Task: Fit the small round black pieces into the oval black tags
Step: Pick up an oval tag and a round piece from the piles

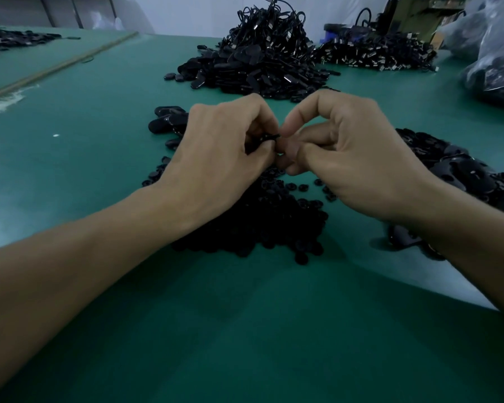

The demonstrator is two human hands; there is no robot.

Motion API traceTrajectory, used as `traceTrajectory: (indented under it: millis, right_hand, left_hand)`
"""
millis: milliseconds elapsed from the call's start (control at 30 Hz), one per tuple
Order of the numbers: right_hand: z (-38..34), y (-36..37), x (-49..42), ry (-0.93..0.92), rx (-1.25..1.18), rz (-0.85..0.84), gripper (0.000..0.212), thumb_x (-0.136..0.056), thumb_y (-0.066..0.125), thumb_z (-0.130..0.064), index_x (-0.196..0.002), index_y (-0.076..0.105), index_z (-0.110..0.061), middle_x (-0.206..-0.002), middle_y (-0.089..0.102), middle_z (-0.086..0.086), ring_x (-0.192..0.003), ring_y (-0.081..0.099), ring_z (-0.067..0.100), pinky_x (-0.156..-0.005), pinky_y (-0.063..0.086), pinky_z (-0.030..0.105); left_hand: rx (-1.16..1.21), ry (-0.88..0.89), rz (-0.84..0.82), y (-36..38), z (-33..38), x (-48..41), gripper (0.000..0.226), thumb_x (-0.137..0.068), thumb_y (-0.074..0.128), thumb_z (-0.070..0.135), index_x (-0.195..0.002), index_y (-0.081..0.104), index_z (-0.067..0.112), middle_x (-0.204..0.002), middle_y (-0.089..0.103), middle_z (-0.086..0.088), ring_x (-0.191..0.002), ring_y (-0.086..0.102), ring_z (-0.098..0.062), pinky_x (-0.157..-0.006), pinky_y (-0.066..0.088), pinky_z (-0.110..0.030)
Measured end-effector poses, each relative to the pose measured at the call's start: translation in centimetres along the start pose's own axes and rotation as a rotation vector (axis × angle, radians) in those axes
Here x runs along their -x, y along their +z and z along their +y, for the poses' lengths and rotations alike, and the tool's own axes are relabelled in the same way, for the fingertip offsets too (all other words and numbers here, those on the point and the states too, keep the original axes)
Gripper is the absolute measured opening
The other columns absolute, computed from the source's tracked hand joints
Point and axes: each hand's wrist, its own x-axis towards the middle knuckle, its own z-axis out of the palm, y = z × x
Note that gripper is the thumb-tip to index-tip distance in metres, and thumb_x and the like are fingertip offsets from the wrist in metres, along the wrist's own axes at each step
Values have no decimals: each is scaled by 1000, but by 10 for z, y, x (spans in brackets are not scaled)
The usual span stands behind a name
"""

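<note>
Both hands meet above the green surface point(70, 158), fingertips together. The left hand point(216, 152) pinches a flat black piece point(271, 137) between thumb and curled fingers. Only its edge shows, though it is most likely an oval tag. The right hand point(352, 158) is curled, with thumb and forefinger closed against that same piece; whether a round piece sits under its fingertips cannot be told. Directly beneath lies the heap of small round pieces point(259, 225), with loose oval tags point(463, 175) piled to the right and a second tag pile point(169, 123) to the left. Such parts look light, stiff and smooth — liable to slip or flick away when pressed. The tag is best held by its rims, leaving the socket free, and the round piece taken by its edge and pushed in squarely.
</note>
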Motion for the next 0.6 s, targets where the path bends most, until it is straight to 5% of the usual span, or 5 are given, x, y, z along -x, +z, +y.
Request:
traceTrajectory:
  millis: [267,467,600]
  right_hand:
    - [8,2,-3,-78,222,163,18,-91,70,-17,-101,65,-30,-92,67,-15,-85,64,-3,-71,47,9]
    - [12,-5,-6,-21,60,129,13,-91,72,-11,-97,69,-23,-86,74,-7,-83,72,5,-83,59,28]
    - [14,-8,-7,21,-45,89,15,-86,77,-10,-92,71,-22,-80,75,-3,-74,73,8,-74,58,22]
  left_hand:
    - [195,-98,-59,-1,-3,-4,14,-83,75,14,-89,67,24,-77,72,11,-68,66,1,-67,55,-17]
    - [496,-240,-157,-4,-3,-6,19,-86,77,4,-90,65,18,-78,76,1,-66,71,-12,-70,62,-27]
    - [562,-318,-139,-3,-5,-7,19,-83,79,2,-89,66,15,-78,77,-5,-68,72,-19,-73,64,-34]
